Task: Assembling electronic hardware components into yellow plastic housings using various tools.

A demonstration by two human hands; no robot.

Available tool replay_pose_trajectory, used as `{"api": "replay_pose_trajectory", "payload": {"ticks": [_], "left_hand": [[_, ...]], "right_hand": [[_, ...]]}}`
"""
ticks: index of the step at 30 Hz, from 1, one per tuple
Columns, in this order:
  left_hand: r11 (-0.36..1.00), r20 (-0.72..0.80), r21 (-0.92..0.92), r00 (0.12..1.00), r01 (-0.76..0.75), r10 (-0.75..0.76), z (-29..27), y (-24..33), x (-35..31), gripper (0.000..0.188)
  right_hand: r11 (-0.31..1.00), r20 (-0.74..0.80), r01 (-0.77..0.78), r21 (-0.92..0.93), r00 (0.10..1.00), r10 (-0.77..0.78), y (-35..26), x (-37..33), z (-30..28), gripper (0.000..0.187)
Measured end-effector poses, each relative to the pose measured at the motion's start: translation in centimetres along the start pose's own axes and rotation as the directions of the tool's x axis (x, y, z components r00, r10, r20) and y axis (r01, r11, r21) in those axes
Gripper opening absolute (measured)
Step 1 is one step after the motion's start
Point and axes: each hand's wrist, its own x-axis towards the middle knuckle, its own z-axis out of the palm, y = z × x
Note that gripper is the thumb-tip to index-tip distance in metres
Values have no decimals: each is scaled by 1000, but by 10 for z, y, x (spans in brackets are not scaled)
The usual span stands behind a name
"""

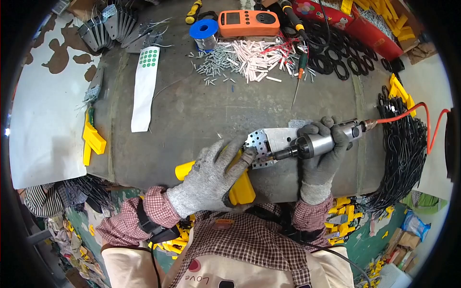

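The gloved left hand (pixel 209 175) grasps a yellow plastic piece (pixel 243 191) at the near edge of the bench (pixel 192 120); whether its fingers also pinch the metal plate (pixel 282 138) is hard to tell. The gloved right hand (pixel 318 168) is wrapped around a power driver (pixel 314 145), tip at the plate. Beyond lie screws (pixel 216 61), then an orange meter (pixel 248 30).

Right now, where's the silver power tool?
In the head view, the silver power tool is right of centre, in the right hand, its tip pointing left toward the perforated metal plate.
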Motion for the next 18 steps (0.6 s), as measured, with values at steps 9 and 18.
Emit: {"api": "replay_pose_trajectory", "payload": {"ticks": [9,18], "left_hand": [[910,318,403,919,92,-234,-21,41,95,78],[793,220,-370,875,484,-431,-24,-53,10,61]], "right_hand": [[966,172,116,-229,982,-77,-34,12,29,48],[-815,113,269,-513,963,247,-207,26,58,44]]}}
